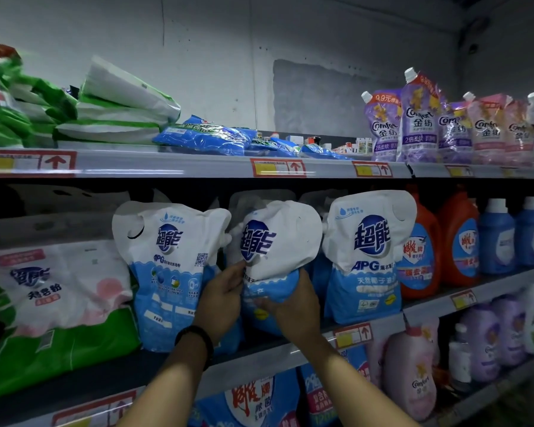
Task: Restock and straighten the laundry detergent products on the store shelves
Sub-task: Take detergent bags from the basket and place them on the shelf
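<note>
Detergent pouches glossy plastic, crinkled; shelf edge smooth metal.

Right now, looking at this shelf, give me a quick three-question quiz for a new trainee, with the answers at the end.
1. True or false: the left hand and the right hand both grip the middle white-and-blue pouch.
2. What stands directly right of the rightmost white-and-blue pouch on that shelf? A) orange jugs B) glass jars C) cardboard boxes
3. Fill in: on the top shelf, the blue bags lie ____, not upright.
Key: 1 true; 2 A; 3 flat.
</note>
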A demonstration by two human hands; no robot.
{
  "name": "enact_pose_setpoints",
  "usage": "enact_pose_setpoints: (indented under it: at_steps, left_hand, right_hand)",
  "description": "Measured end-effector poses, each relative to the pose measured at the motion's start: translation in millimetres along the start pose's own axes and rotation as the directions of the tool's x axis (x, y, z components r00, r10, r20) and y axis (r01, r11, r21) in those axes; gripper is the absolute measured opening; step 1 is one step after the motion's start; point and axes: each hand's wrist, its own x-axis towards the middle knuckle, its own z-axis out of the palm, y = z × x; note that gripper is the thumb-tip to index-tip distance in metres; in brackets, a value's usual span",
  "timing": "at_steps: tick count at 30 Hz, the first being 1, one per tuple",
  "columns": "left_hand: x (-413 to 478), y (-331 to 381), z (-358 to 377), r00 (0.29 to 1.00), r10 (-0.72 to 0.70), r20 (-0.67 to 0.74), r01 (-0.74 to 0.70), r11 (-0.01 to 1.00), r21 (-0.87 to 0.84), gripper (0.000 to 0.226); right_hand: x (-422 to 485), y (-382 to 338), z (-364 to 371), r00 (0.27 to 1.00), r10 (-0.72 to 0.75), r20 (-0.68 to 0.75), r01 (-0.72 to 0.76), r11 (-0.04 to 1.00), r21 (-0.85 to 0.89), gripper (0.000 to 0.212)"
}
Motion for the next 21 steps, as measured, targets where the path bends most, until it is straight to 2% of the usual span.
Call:
enact_pose_setpoints:
  at_steps: [3,8,10,12,14,16,19,21]
  left_hand:
    - [3,-8,-4,1.000,-0.020,-0.009,0.019,0.997,-0.080,0.044]
    - [6,-13,-10,0.999,-0.035,-0.025,0.033,0.995,-0.099,0.037]
    - [7,-15,-10,0.999,-0.034,-0.021,0.032,0.996,-0.084,0.037]
    - [9,-17,-9,0.999,-0.034,-0.008,0.034,0.998,-0.049,0.039]
    - [10,-15,-8,0.999,-0.037,0.021,0.036,0.999,0.033,0.042]
    - [11,-15,-4,1.000,0.011,0.017,-0.015,0.975,0.222,0.046]
    - [8,-17,6,0.990,0.104,0.096,-0.141,0.792,0.594,0.059]
    - [5,-20,13,0.983,0.070,0.171,-0.173,0.674,0.718,0.072]
  right_hand:
    - [23,2,-19,0.989,0.093,0.112,-0.095,0.995,0.012,0.077]
    - [57,15,-38,0.926,0.139,0.351,-0.209,0.963,0.170,0.078]
    - [66,16,-35,0.898,0.159,0.411,-0.245,0.955,0.165,0.076]
    - [73,16,-23,0.898,0.154,0.412,-0.227,0.965,0.134,0.073]
    - [78,25,-6,0.934,0.157,0.320,-0.198,0.975,0.101,0.067]
    - [78,35,10,0.971,0.195,0.141,-0.193,0.981,-0.024,0.056]
    - [55,27,19,0.979,0.172,-0.112,-0.196,0.944,-0.264,0.068]
    - [30,6,22,0.986,-0.011,-0.167,-0.059,0.910,-0.409,0.072]
